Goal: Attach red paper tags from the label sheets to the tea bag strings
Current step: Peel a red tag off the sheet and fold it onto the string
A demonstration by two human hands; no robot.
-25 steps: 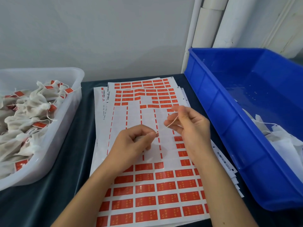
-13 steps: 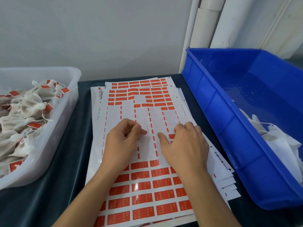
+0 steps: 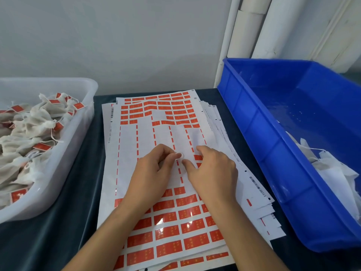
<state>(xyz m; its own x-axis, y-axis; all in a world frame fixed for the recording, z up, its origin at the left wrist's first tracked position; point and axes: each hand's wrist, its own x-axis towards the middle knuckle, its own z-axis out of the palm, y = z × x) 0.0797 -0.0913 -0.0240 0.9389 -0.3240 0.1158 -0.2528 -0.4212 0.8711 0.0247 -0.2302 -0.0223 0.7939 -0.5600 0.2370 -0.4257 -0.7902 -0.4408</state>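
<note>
At frame centre a string (image 3: 182, 155) is pinched by the left hand (image 3: 154, 169); the label sheets (image 3: 125, 145) are pressed by the right hand (image 3: 213, 169), fingers curled.

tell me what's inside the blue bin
Crumpled white tea bags with loose strings lie against the blue bin's right side; no red tags show on them. The near wall hides whatever lies behind it.

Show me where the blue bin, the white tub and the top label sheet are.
blue bin (image 3: 252, 122): head view, left outer wall.
white tub (image 3: 86, 122): head view, right wall.
label sheet (image 3: 127, 145): head view, bare peeled area left of the hands.
</note>
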